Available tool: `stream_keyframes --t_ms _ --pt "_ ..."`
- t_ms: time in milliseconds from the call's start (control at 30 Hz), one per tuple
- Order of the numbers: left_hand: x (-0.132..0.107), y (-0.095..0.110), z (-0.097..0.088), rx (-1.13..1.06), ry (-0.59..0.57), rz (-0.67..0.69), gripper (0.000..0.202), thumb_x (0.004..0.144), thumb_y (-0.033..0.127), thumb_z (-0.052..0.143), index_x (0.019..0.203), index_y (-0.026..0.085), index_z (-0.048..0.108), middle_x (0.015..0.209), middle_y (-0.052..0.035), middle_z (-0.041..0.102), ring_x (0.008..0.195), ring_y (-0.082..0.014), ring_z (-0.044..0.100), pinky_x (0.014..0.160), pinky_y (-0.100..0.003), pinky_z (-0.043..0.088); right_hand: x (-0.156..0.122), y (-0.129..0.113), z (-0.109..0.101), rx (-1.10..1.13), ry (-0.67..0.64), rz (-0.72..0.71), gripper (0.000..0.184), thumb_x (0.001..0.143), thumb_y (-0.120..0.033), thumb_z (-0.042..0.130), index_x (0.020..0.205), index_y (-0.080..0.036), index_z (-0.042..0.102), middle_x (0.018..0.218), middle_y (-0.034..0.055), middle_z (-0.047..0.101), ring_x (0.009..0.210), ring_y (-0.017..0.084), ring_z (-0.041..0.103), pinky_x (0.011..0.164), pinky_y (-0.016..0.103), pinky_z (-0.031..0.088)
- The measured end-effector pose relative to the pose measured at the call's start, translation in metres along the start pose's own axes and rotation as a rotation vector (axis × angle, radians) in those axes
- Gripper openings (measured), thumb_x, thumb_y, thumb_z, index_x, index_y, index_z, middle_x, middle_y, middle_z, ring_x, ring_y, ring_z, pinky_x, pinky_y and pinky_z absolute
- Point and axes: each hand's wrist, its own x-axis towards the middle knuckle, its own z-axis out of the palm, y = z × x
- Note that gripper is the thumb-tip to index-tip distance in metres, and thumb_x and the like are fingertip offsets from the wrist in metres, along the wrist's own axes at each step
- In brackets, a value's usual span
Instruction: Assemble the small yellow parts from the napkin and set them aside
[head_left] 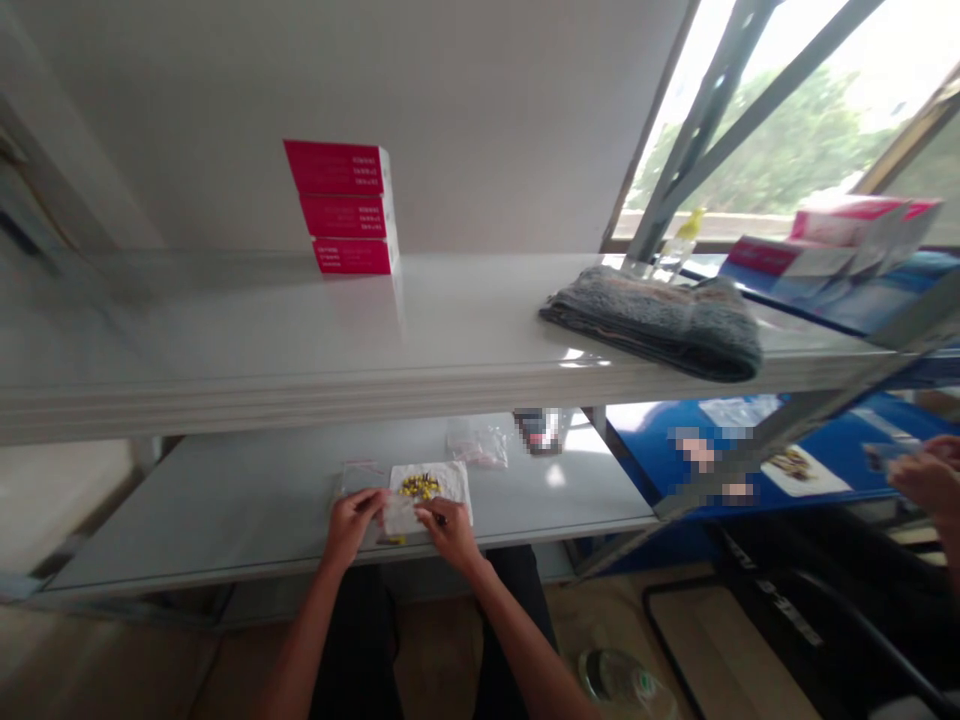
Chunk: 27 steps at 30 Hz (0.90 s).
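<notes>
My left hand (pixel 351 528) is closed, its thumb and fingertips pinching the edge of a small clear plastic bag (pixel 400 516) above the table's front edge. On the bag's other side, my right hand (pixel 451 532) has its fingers drawn together; whether they grip the bag's edge or a small piece is too small to tell. A dark spot shows at its fingers. Just beyond the hands lies a white cloth (pixel 456 482) bearing a heap of small yellow and black pieces (pixel 421 487). Further clear bags (pixel 363 474) lie flat behind my left hand.
More clear bags (pixel 484 446) lie behind the cloth, near a blurred-out item (pixel 538 430). Overhead, a shelf holds red boxes (pixel 349 210) and a folded grey towel (pixel 656 318). At right, another person's hand (pixel 930 472) works over a blue table (pixel 652 470).
</notes>
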Motion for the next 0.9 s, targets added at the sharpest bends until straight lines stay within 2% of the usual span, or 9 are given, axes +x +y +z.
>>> stream_keyframes --t_ms 100,133,200,267,333,433,633,767,900 --pt "0.026 -0.001 -0.03 0.085 0.084 0.007 0.06 0.079 0.062 0.065 0.11 0.011 0.074 0.079 -0.0079 0.074 0.062 -0.0198 0.064 0.06 -0.03 0.053 0.027 0.007 -0.022 -0.219 0.116 -0.039 0.026 0.098 -0.024 0.051 0.095 -0.018 0.076 0.086 0.0067 0.072 0.077 0.017 0.062 0.073 0.026 0.047" --pt "0.034 -0.002 -0.039 0.167 0.089 0.043 0.064 0.08 0.064 0.062 0.114 0.011 0.072 0.087 -0.0108 0.075 0.068 -0.0225 0.067 0.064 -0.034 0.055 0.039 0.012 -0.031 -0.335 0.169 -0.028 0.025 0.096 -0.019 0.051 0.095 -0.018 0.076 0.089 0.0079 0.072 0.085 0.02 0.062 0.08 0.029 0.047" --pt "0.042 -0.003 -0.049 0.407 0.218 0.205 0.067 0.085 0.064 0.055 0.118 0.009 0.07 0.105 -0.0181 0.073 0.09 -0.0305 0.069 0.082 -0.045 0.056 0.064 0.022 -0.048 -0.561 0.174 0.01 0.025 0.091 -0.015 0.056 0.107 -0.019 0.075 0.105 0.0102 0.071 0.101 0.024 0.059 0.092 0.034 0.044" --pt "0.039 -0.008 -0.048 0.651 0.313 0.381 0.063 0.091 0.058 0.049 0.126 0.008 0.065 0.125 -0.0229 0.065 0.117 -0.0369 0.06 0.102 -0.054 0.046 0.083 0.031 -0.061 -0.733 0.099 0.069 0.03 0.087 -0.017 0.063 0.115 -0.019 0.073 0.116 0.0116 0.068 0.107 0.026 0.056 0.095 0.036 0.042" --pt "0.029 -0.018 -0.037 0.8 0.221 0.504 0.054 0.096 0.049 0.047 0.132 0.013 0.062 0.136 -0.0201 0.061 0.13 -0.0353 0.052 0.109 -0.052 0.041 0.092 0.039 -0.067 -0.807 0.01 0.079 0.027 0.086 -0.019 0.066 0.112 -0.02 0.074 0.116 0.0114 0.068 0.108 0.026 0.055 0.094 0.036 0.042" --pt "0.014 -0.039 -0.018 0.935 0.044 0.572 0.05 0.098 0.045 0.045 0.137 0.017 0.058 0.146 -0.0151 0.055 0.14 -0.0339 0.043 0.116 -0.053 0.034 0.09 0.046 -0.068 -0.819 -0.047 0.058 0.016 0.088 -0.016 0.064 0.095 -0.02 0.078 0.107 0.0103 0.071 0.105 0.025 0.057 0.091 0.036 0.041" --pt "0.028 -0.067 -0.017 0.983 0.019 0.554 0.057 0.101 0.043 0.037 0.15 0.014 0.041 0.151 -0.0179 0.047 0.144 -0.0324 0.039 0.118 -0.056 0.029 0.075 0.052 -0.07 -0.778 -0.069 -0.049 0.015 0.088 -0.018 0.068 0.099 -0.022 0.077 0.117 0.0081 0.069 0.109 0.024 0.055 0.094 0.035 0.042" --pt "0.035 -0.055 -0.021 0.925 0.081 0.555 0.059 0.102 0.038 0.036 0.156 0.016 0.028 0.155 -0.0201 0.041 0.146 -0.0302 0.035 0.117 -0.056 0.031 0.074 0.047 -0.077 -0.741 0.009 -0.088 0.016 0.093 -0.016 0.061 0.093 -0.021 0.076 0.11 0.0076 0.071 0.104 0.023 0.057 0.092 0.035 0.042" --pt "0.018 -0.017 -0.016 0.868 0.307 0.58 0.059 0.099 0.034 0.047 0.154 0.018 0.033 0.164 -0.0194 0.021 0.151 -0.0351 0.018 0.118 -0.067 0.013 0.071 0.022 -0.083 -0.522 0.248 -0.154 0.018 0.097 -0.022 0.056 0.093 -0.021 0.074 0.099 0.0074 0.072 0.097 0.023 0.059 0.09 0.037 0.044"
